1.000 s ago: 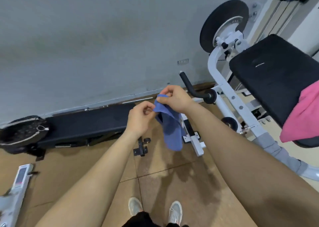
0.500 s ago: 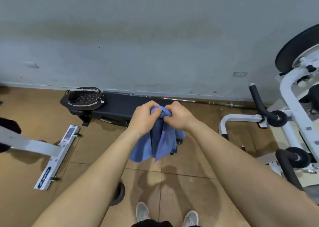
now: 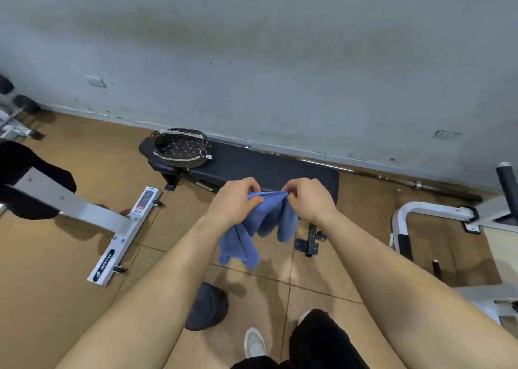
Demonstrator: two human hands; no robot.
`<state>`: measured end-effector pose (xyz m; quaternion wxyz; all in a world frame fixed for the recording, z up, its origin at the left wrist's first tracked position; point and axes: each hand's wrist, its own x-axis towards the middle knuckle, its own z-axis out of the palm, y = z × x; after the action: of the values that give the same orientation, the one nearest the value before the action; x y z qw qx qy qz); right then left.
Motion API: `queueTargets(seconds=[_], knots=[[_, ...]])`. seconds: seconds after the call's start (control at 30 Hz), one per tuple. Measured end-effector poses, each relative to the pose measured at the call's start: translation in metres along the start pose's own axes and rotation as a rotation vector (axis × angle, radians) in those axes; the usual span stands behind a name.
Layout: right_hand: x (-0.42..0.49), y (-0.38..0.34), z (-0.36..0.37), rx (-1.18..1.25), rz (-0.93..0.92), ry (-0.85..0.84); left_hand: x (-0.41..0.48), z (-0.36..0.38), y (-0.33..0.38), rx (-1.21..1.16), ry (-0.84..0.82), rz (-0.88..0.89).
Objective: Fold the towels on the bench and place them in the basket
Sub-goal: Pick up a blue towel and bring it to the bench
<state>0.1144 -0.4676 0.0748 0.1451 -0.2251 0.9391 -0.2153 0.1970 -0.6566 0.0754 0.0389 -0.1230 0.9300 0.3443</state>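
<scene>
Basket [image 3: 179,161] at the left end of the counter [image 3: 269,166] shows no towel. Left grip [image 3: 235,203] and right grip [image 3: 308,200] each pinch the blue towel [image 3: 241,245] by its top edge, before the counter's near edge. Folding incomplete; placement outstanding

Left hand [image 3: 235,201], right hand [image 3: 309,199]: pinch grips.
</scene>
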Motion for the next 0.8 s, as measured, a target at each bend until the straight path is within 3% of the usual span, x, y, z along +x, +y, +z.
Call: queueTargets(seconds=[0.2,0.53,0.8], knots=[[0.059,0.0,0.004,0.045,0.025,-0.012,0.05,0.015,-0.03,0.018,-0.073,-0.07],[0.22,0.056,-0.031,0.122,-0.023,-0.247,0.206,0.012,-0.063,0.13,-0.162,-0.227],[0.311,0.106,-0.069,-0.071,0.055,-0.29,0.311,-0.014,-0.055,0.346,-0.067,-0.232]])
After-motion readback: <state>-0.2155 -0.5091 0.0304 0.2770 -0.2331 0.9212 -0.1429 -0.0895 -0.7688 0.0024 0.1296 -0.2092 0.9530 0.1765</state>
